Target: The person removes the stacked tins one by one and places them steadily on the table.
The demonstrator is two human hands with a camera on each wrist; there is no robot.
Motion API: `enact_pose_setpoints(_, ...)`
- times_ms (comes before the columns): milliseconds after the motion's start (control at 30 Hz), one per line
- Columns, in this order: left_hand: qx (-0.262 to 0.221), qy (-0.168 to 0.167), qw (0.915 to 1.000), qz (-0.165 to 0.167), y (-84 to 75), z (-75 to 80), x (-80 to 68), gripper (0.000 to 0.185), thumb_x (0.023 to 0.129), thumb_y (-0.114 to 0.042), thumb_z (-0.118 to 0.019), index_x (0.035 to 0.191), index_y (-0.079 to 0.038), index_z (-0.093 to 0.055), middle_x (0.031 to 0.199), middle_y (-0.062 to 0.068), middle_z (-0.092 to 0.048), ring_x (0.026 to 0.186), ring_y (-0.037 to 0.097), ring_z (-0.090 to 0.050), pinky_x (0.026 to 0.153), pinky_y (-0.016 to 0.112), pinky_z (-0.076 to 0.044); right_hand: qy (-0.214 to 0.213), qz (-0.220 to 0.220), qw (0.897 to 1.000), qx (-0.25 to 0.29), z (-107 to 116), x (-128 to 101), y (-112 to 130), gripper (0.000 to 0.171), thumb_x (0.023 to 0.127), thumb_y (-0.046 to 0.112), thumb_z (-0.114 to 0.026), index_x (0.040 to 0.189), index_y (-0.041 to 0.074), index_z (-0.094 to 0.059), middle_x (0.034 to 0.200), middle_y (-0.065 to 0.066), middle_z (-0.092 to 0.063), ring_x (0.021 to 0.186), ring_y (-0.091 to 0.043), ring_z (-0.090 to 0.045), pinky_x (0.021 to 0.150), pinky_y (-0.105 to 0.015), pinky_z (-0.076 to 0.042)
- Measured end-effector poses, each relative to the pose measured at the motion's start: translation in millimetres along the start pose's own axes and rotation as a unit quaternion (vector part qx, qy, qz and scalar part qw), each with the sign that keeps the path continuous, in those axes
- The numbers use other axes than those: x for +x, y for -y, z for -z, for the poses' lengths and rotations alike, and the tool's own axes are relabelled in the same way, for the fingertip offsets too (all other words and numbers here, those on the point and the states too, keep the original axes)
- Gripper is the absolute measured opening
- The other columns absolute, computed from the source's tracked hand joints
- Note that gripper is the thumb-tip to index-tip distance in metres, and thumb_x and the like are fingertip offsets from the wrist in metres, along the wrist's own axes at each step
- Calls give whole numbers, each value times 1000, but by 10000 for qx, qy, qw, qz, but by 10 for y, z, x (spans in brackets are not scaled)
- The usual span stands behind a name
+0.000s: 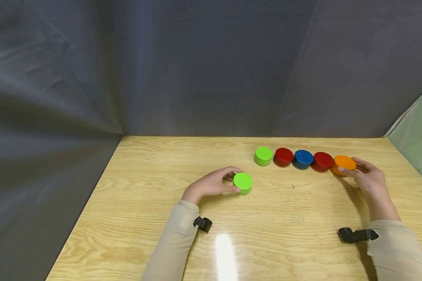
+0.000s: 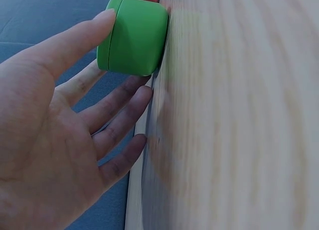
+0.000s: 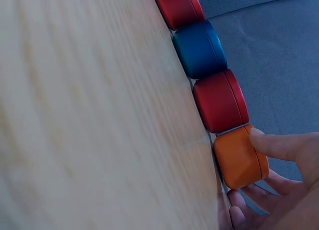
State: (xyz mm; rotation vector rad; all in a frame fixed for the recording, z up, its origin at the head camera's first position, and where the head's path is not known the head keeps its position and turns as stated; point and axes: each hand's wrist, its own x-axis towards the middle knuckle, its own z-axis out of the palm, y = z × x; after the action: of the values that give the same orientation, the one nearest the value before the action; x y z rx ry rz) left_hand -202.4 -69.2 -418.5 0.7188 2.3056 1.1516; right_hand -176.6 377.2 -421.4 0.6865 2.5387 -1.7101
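My left hand [image 1: 213,184] pinches a light green round tin [image 1: 243,183] between thumb and fingers, just over the wooden tabletop. In the left wrist view, the thumb lies on the lid edge of this green tin [image 2: 134,38], and the other fingers spread below it. At the right end of a row, my right hand [image 1: 372,182] grips an orange round tin [image 1: 344,164] from its right side. The right wrist view has the orange tin [image 3: 239,158] against a dark red tin [image 3: 221,101], with the thumb on its lid rim.
Left of the orange tin, the row continues with a red tin [image 1: 322,162], a blue tin [image 1: 303,159], another red tin [image 1: 283,157] and a second green tin [image 1: 263,156]. A dark grey cloth [image 1: 211,70] walls off the wooden table [image 1: 133,187] at the back and left.
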Motion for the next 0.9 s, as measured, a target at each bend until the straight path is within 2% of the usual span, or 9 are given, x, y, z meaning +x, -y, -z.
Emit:
enact_pose_setpoints(100,12,-15,10000,11,-11,10,4,59,92,-26,-73,145,-19,-48,129,-1,-57,119,15,-53,100,31,-44,54,83,9997,-214,0,19,-5,86,88,40,-74,157,15,-30,151,-7,-39,120,-12,-43,69,-8,-43)
enact_pose_setpoints(167,17,-13,10000,8,-11,8,11,59,92,-25,-73,145,-19,-48,129,0,-57,119,16,-53,100,31,-44,34,135,9994,-315,4,30,-8,85,88,41,-74,157,14,-31,148,-9,-41,116,-10,-45,69,-7,-42)
enact_pose_setpoints(333,53,7,10000,40,-22,-3,25,59,93,-25,-73,146,-19,-47,131,1,-57,120,16,-53,101,31,-43,38,189,9994,-292,20,44,-5,84,89,39,-74,156,13,-31,132,8,-50,112,-4,-45,71,-7,-40)
enact_pose_setpoints(500,52,20,10000,54,-31,-14,35,59,93,-26,-72,146,-19,-47,133,1,-56,122,17,-52,103,32,-43,32,241,9995,-192,25,33,7,77,89,37,-74,154,16,-37,119,17,-53,100,3,-45,71,-7,-37)
enact_pose_setpoints(600,38,12,10000,28,-27,-18,42,58,93,-26,-72,145,-19,-47,132,0,-57,123,16,-52,103,32,-42,58,315,9994,-95,21,28,7,78,89,35,-75,153,13,-37,100,26,-45,93,6,-44,71,-7,-37)
enact_pose_setpoints(667,66,15,10000,19,-22,-19,47,58,93,-27,-72,145,-19,-47,132,0,-57,123,16,-52,103,32,-42,47,290,9995,-141,18,28,11,80,89,36,-75,154,12,-35,107,23,-49,97,2,-45,72,-8,-37)
enact_pose_setpoints(733,171,24,9998,65,-23,-13,50,59,93,-29,-72,145,-21,-47,133,0,-57,124,15,-52,104,33,-42,50,275,9991,-325,14,35,14,86,90,39,-73,156,6,-29,123,11,-53,107,-6,-46,72,-8,-37)
enact_pose_setpoints(833,365,71,9993,103,-37,6,63,60,92,-32,-73,145,-23,-47,135,0,-57,124,15,-52,104,33,-42,151,208,9981,-554,18,43,25,88,92,43,-69,157,5,-23,153,-13,-37,119,-23,-42,84,-14,-42)
enact_pose_setpoints(900,528,88,9985,116,-54,18,70,61,91,-33,-74,145,-23,-47,135,1,-57,125,15,-52,105,34,-41,219,280,9981,-501,29,45,22,88,92,41,-69,157,5,-22,154,-16,-35,111,-18,-47,83,-15,-45)
